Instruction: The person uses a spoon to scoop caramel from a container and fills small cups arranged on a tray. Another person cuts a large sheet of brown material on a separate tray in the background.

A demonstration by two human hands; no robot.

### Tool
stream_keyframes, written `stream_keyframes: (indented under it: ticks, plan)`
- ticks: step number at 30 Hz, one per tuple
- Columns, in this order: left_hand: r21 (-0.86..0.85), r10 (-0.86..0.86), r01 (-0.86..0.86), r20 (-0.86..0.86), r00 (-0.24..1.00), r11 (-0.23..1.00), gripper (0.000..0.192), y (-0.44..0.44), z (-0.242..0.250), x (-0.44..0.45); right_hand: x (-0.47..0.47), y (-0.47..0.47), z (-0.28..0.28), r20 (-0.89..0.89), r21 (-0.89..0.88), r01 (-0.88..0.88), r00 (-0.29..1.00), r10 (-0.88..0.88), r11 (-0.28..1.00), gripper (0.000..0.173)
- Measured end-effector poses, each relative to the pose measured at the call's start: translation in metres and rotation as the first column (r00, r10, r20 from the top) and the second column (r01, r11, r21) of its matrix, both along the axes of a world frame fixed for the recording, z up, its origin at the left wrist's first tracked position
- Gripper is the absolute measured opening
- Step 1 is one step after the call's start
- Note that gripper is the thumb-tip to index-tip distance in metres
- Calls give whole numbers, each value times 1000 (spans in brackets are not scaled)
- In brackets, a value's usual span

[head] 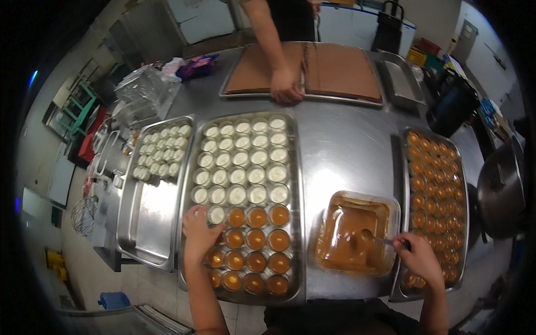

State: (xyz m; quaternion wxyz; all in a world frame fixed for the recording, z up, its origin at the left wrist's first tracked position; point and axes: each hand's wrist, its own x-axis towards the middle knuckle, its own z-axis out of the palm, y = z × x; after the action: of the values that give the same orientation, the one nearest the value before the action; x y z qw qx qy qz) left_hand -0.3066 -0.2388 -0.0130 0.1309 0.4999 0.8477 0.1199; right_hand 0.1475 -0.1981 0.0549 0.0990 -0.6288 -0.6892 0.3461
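Note:
My left hand [197, 234] is over the left side of a deep steel tray [300, 201], with its thumb and fingers beside a small glass cup of white filling [216, 215]. I cannot tell whether it grips a cup, and the hand and forearm hide part of the rows. Farther back, the cups hold a white filling [240, 158]; nearer cups have a caramel-coloured top [256, 239]. In my right hand [418, 255] is the dark handle of a spoon [387, 241]. Its bowl end dips into caramel-coloured sauce [347, 234] in a clear square container [395, 209].
To the left, another steel tray [153, 217] holds white-filled jars at its far end. On the right, a tray [464, 209] carries many caramel-topped cups beside a large metal bowl [502, 188]. Across the table, a person's hand [287, 86] touches a tray of brown sheet cake [339, 71].

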Motion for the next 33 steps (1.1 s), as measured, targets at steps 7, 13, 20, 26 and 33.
stream_keyframes:
  ticks: [7,13,20,26,33]
  plan:
    - [-22,53,-56,-134,990,998,64,7,-9,3,-24,32,6,531,-38,-452,746,401,891,16]
    - [123,58,-41,-142,988,992,60,8,-11,9,-40,45,2,549,-334,-582,520,655,742,18]
    - [333,133,-193,195,972,923,53,-7,40,34,-62,48,-3,374,-495,-542,572,730,679,19]
    - [512,-51,-235,484,874,826,55,-15,59,58,-74,53,-25,191,-271,-531,788,586,803,25]
    - [559,-194,-222,588,785,799,60,-18,56,91,-74,83,-31,437,37,-447,811,388,894,23]
